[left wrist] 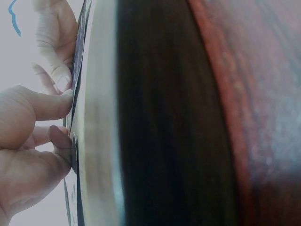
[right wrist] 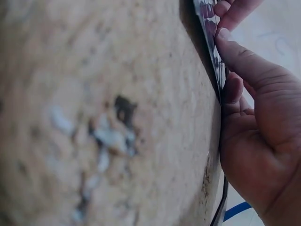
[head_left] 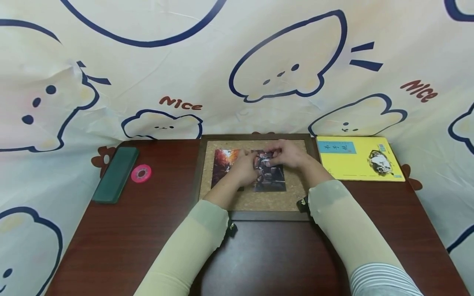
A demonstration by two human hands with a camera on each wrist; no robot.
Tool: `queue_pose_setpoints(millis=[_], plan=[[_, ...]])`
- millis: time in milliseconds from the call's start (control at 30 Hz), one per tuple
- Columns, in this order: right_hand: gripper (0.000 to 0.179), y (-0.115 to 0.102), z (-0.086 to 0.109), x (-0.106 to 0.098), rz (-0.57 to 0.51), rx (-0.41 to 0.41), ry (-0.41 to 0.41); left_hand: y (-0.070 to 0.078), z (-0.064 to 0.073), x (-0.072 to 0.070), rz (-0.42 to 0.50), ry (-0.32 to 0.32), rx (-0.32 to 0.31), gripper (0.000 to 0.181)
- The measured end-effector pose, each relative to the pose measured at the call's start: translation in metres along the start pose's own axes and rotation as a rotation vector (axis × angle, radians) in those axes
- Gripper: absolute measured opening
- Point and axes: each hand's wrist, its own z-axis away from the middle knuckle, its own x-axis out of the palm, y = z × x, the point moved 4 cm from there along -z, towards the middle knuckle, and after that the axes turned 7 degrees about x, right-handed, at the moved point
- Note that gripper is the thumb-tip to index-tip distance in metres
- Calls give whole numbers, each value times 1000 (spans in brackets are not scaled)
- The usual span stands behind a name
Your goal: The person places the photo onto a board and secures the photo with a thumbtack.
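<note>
A framed cork board [head_left: 266, 202] lies on the table, with two photos on it. The left photo [head_left: 221, 164] has orange and dark tones and is partly covered by my left hand [head_left: 245, 169]. The right photo [head_left: 272, 181] is dark. My left hand pinches its left edge between thumb and fingers; in the left wrist view that hand [left wrist: 33, 127] is close above the board. My right hand [head_left: 290, 154] holds the same photo near its top, thumb on its face, as the right wrist view shows the photo [right wrist: 211, 42] standing slightly off the cork.
A yellow book [head_left: 359, 164] lies right of the board. To the left are a dark green case [head_left: 116, 174] and a pink ring-shaped roll [head_left: 141, 173]. A cartoon-printed cloth [head_left: 214, 70] hangs behind the brown table [head_left: 163, 222].
</note>
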Motion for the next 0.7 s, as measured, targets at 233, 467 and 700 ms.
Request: queue_pose_setpoints(millis=[233,467,700], plan=[[53,-1,0,-1,23,14,-8,2,0,-1,-3,-3,2,73],[53,-4,2,-1,11,27,-18,1,0,-1,10,-7,-9,72],[55,-7,5,-2,9,14,-11,-2,3,-3,56,27,16,78]])
